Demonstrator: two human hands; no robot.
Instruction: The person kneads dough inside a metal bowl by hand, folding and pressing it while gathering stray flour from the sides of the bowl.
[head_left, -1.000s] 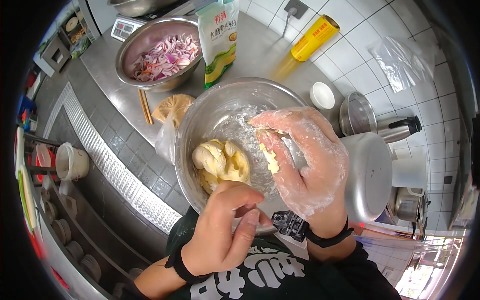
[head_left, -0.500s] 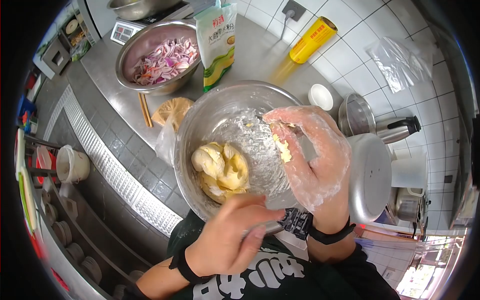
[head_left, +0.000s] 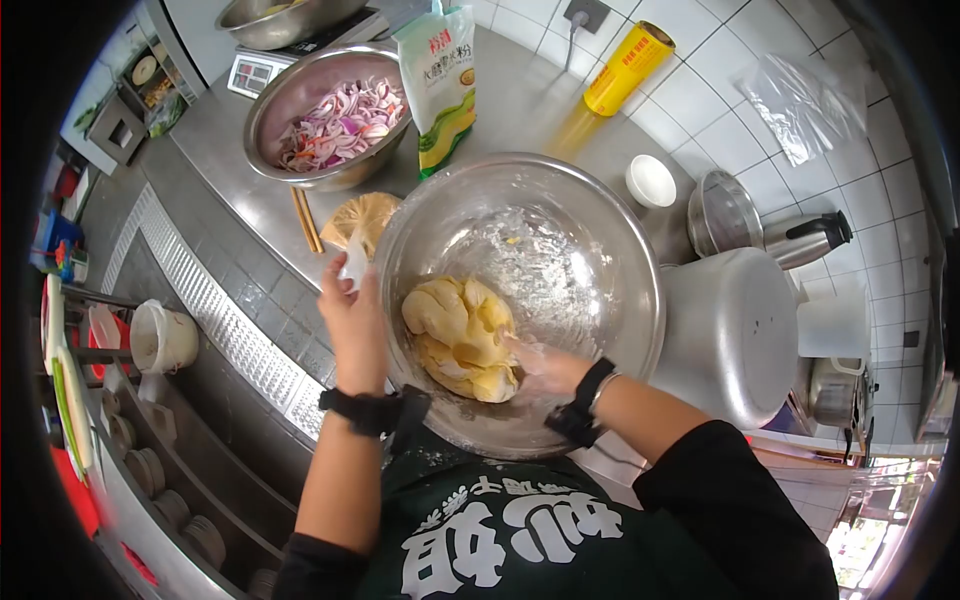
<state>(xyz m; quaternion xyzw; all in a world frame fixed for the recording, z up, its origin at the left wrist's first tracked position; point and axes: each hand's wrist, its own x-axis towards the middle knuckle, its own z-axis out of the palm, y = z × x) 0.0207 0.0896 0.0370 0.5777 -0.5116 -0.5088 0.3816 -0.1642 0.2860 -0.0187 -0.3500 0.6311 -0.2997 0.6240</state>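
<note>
Dough (head_left: 450,330): in bowl (head_left: 620,260); press into loose flour (head_left: 560,290).
Right hand (head_left: 545,365): inside bowl, against dough.
Left hand (head_left: 355,335): left of bowl, loosely curled.
Grip: cannot tell right's spread, either's hold.

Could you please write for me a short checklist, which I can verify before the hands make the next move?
1. Lumpy yellow dough within the wide, round steel bowl: ok, it lies inside the rim.
2. Right hand at the dough: ok, its fingers are against the dough's right side.
3. Left hand gripping the bowl's rim: cannot tell; it is beside the left rim, near the clear plastic bag with brown contents.
4. Bowl's inside free of loose white powder: not ok, powder coats the bottom.
5. Tall white-and-green packet outside the bowl: ok, beyond the far rim.
</note>
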